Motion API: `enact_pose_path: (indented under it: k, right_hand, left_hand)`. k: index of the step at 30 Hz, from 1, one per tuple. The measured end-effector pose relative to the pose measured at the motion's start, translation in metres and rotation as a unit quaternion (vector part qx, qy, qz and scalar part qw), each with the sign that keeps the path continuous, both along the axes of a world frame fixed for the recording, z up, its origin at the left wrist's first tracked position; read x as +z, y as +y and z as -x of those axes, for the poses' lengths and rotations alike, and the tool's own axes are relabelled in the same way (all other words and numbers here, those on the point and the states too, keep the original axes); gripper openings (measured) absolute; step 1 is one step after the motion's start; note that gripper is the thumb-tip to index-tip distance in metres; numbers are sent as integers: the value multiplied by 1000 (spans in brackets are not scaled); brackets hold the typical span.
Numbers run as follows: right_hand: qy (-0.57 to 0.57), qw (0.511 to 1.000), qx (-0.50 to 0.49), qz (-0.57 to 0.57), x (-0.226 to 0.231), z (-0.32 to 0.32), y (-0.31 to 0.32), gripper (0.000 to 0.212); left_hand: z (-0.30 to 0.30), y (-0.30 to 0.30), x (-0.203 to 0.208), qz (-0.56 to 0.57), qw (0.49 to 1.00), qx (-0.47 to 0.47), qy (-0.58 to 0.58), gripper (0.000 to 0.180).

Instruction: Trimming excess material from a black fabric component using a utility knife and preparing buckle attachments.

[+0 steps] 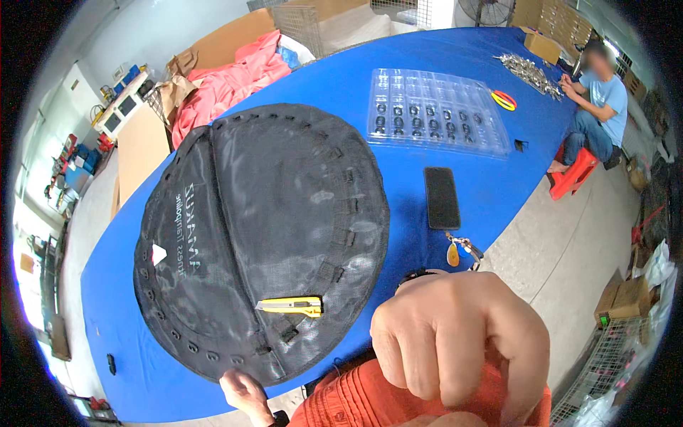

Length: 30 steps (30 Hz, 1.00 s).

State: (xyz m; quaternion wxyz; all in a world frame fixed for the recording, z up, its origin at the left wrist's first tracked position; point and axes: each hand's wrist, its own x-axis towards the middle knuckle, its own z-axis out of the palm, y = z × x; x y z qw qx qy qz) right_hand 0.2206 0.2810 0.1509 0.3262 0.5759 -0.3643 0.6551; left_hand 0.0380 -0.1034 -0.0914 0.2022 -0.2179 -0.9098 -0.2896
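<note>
A round black trampoline mat (299,178) lies on the blue-covered table, with a seam across it and loops and small black rings along its rim. My left hand (245,393) is at the near edge of the mat, its fingers closed on the rim. Close to the camera, my right hand (459,341) is raised over my lap with fingers curled down. Whatever it holds, if anything, is hidden under the fingers. A yellow utility knife (292,306) rests on the mat's near part, and a small white piece (159,255) lies at its left.
Right of the mat are a dark phone (442,198) with a strap and a clear plastic tray (437,110) of black parts. Farther back lie red and yellow rings (504,100) and a metal parts pile (530,75). A person (601,107) sits there on a red stool (573,173).
</note>
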Motion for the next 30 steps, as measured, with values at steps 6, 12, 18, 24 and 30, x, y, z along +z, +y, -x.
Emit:
enact_pose_path:
  k: [6, 12, 18, 24, 30]
  right_hand:
    - [69, 995, 64, -46, 16, 20, 1, 19]
    - [-86, 992, 64, -62, 24, -2, 6, 15]
    - [-61, 993, 72, -70, 21, 6, 3, 13]
    - [-28, 996, 56, -58, 13, 17, 11, 10]
    - [-173, 973, -27, 153, 3, 29, 6, 21]
  left_hand:
    - [-2, 2, 1, -16, 1000, 15, 22, 9]
    - [-5, 7, 8, -38, 999, 7, 4, 10]
    - [-5, 8, 9, -5, 1000, 8, 3, 10]
    - [-7, 6, 8, -10, 1000, 17, 10, 11]
    - [-2, 5, 3, -6, 1000, 4, 23, 11]
